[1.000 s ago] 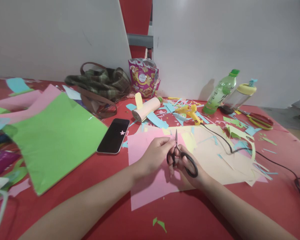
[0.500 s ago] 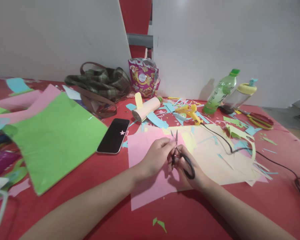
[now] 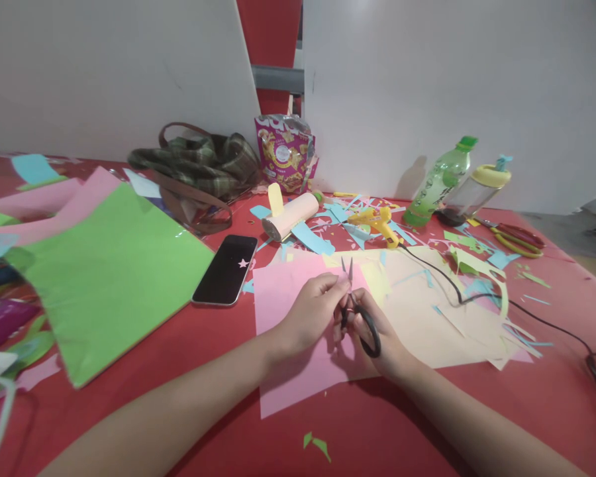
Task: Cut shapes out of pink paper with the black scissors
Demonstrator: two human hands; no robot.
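Note:
My right hand (image 3: 372, 328) is closed around the black handles of a pair of scissors (image 3: 370, 334), whose blades point away from me, slightly parted. Beside the blades, my left hand (image 3: 315, 305) is pinched on a small piece of pink paper (image 3: 344, 281), mostly hidden by the fingers. Both hands meet above a pink paper sheet (image 3: 283, 371) lying on the red table. On a black phone (image 3: 224, 271) to the left rests a small pink star (image 3: 243, 264).
Behind the hands lie a paper-covered tube (image 3: 293, 217), blue paper scraps and a yellow glue gun (image 3: 377, 222) with a black cord. A green bottle (image 3: 440, 182) and a yellow-lidded jar (image 3: 477, 192) stand back right. Green paper (image 3: 114, 278) covers the left; a snack bag (image 3: 285, 156) stands behind.
The scissor blades have drawn closer together, and the handle loop in my right hand has shifted slightly left. My left hand stays nearly still.

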